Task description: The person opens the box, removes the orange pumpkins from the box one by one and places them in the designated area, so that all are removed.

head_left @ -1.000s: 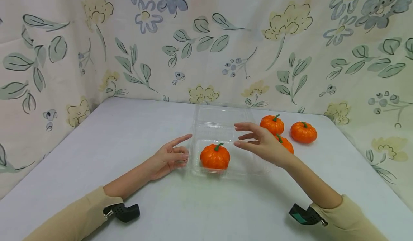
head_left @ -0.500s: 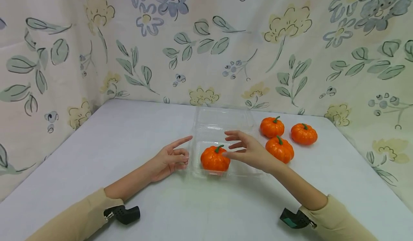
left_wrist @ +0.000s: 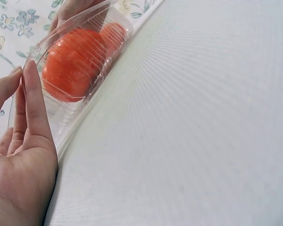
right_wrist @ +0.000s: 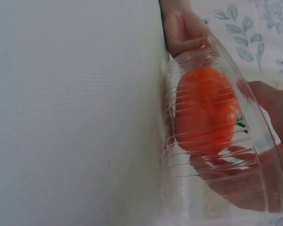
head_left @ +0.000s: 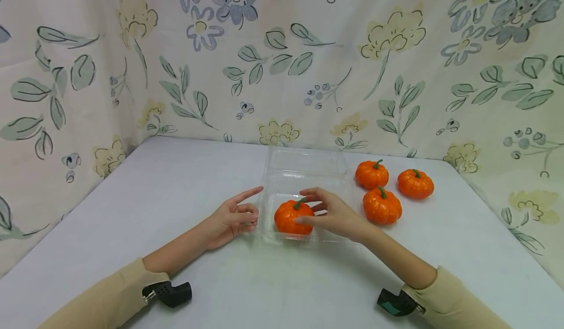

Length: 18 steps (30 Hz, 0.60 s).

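Observation:
A small orange pumpkin (head_left: 288, 217) with a green stem sits inside a clear plastic clamshell box (head_left: 273, 182), near its front left. The box's lid stands folded back. My left hand (head_left: 231, 221) is at the box's left side, index finger stretched along the rim. In the left wrist view, thumb and finger (left_wrist: 34, 89) pinch the thin rim. My right hand (head_left: 335, 216) reaches over the box from the right. Its thumb overlaps the pumpkin's front and its fingers pass behind near the stem; firm contact cannot be told. Through the ribbed wall, the right wrist view shows the pumpkin (right_wrist: 203, 110).
Right of the box lie three more pumpkins: one at the back (head_left: 372, 174), one in front of it (head_left: 382, 206), and one farther right (head_left: 415, 184). A white table (head_left: 282, 290) lies under everything. Behind it hangs a floral curtain (head_left: 264, 99).
My right hand has moved left and down, from beside the loose pumpkins to the pumpkin in the box. My left hand stays at the box's rim. The pumpkins have not moved.

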Available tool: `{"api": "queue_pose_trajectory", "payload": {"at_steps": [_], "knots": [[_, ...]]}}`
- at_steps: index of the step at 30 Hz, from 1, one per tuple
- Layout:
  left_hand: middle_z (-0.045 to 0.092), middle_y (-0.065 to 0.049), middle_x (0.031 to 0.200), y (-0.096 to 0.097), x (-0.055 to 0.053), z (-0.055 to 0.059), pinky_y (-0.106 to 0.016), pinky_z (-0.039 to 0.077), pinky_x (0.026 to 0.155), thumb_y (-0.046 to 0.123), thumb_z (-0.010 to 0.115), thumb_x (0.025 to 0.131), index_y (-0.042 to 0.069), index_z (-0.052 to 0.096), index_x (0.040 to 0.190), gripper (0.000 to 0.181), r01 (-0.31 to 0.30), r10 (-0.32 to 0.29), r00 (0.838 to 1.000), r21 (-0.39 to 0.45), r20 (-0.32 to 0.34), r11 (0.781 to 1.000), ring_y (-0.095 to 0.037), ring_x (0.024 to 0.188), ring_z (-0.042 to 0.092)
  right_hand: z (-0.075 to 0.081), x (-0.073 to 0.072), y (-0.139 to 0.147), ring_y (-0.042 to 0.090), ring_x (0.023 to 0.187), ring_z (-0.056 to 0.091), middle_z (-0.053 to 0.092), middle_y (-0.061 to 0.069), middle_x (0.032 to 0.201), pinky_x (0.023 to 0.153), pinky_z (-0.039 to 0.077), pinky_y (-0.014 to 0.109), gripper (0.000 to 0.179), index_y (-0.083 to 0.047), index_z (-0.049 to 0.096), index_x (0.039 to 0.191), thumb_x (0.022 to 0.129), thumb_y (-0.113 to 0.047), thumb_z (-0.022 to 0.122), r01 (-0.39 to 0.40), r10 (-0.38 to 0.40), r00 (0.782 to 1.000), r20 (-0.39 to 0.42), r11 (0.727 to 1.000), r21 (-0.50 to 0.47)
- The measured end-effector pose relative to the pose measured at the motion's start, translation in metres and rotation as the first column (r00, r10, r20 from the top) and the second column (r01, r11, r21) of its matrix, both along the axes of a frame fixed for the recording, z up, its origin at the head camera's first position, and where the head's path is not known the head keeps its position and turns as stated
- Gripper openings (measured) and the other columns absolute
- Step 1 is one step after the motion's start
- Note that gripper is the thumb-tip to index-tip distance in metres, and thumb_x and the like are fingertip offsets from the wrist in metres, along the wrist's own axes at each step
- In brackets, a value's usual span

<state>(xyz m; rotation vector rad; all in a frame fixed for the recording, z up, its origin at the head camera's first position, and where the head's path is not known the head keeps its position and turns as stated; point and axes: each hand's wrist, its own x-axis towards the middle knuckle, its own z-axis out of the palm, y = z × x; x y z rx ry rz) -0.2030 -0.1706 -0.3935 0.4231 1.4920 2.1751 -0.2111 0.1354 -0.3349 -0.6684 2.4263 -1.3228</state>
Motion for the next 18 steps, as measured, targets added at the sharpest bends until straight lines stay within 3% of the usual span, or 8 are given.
{"api": "queue_pose_trajectory", "payload": {"at_steps": [18], "knots": [[0.066,0.003,0.096,-0.0005,0.0000,0.0007,-0.022,0.063,0.083,-0.004,0.057,0.104,0.012,0.022,0.169,0.075,-0.005,0.005,1.000,-0.006,0.010,1.000,-0.010,0.084,0.066,-0.0014,-0.0007,-0.0019,0.032,0.122,0.061,0.060,0.018,0.145,0.103,0.057,0.046,0.063,-0.006,0.056,0.148,0.094,-0.028,0.079,0.004,-0.008,0.999,0.054,0.997,0.078]]}}
